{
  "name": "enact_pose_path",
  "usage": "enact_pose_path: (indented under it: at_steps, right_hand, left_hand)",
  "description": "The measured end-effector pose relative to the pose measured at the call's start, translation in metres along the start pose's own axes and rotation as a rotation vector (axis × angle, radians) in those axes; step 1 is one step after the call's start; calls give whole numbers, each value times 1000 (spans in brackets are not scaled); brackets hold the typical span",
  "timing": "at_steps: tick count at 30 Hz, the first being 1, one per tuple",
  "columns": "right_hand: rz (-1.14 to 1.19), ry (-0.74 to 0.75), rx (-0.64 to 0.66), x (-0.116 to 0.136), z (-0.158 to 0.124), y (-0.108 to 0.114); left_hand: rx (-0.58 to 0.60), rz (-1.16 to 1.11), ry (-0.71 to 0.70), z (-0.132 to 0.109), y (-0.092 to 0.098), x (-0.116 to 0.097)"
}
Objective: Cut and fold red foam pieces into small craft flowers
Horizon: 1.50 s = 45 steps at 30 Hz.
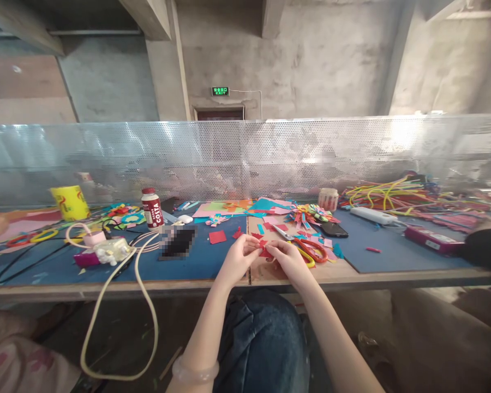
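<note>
Small red paper (265, 250) is held just above the near part of the tabletop (213, 268), roughly in the middle of the view. It is pinched from both sides: by the fingers of the left hand (240, 256) and by those of the right hand (288, 258), tips drawn close together. Folds cannot be made out; too much is covered.

Handling, as judged: a light pinch is called for, since thin paper is easily creased or torn. Edges are best lined up with one hand while the sheet is steadied by the other; pressing is best done with the fingertips.

Around: a red square (217, 237) is laid out to the left. Scissors (284, 233) are set right behind the right hand, near orange and yellow handles; whether one pair or two cannot be told. Elbow room is cut on that side by these and by loose scraps. Farther back, paper flowers (309, 214) are heaped near a black phone (334, 229). At left, a bottle (153, 212) is stood upright; a pale cable (156, 322) is looped over the front edge, where it could be snagged.
</note>
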State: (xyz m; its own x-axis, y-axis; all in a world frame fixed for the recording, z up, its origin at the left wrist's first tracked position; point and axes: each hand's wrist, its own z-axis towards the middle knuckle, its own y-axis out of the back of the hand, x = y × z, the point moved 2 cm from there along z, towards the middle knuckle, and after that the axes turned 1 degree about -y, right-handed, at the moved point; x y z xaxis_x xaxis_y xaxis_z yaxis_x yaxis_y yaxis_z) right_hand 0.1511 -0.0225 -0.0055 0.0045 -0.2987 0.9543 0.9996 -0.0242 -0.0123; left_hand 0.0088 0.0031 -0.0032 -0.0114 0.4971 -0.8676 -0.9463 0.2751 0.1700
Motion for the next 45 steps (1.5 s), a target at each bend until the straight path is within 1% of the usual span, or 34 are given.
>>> enact_pose_path:
  at_steps: [6, 11, 21, 26, 31, 41, 45]
  right_hand:
    - [58, -34, 30, -2, 2, 1]
    - [122, -54, 63, -5, 4, 3]
    - [66, -3, 102, -6, 3, 5]
    - [7, 12, 76, -5, 2, 5]
    - [2, 18, 69, -5, 2, 4]
    - [-5, 53, 1, -6, 0, 5]
    - [-7, 74, -7, -5, 1, 4]
  left_hand:
    - [-4, 44, -17, -1, 2, -5]
    - [6, 6, 4, -1, 1, -7]
    - [-11, 39, -42, -1, 2, -10]
    - [-19, 69, -73, -1, 2, -9]
    - [-14, 89, -80, -1, 2, -10]
    - [-6, 39, 38, -2, 0, -9]
    - [33, 15, 32, -2, 0, -8]
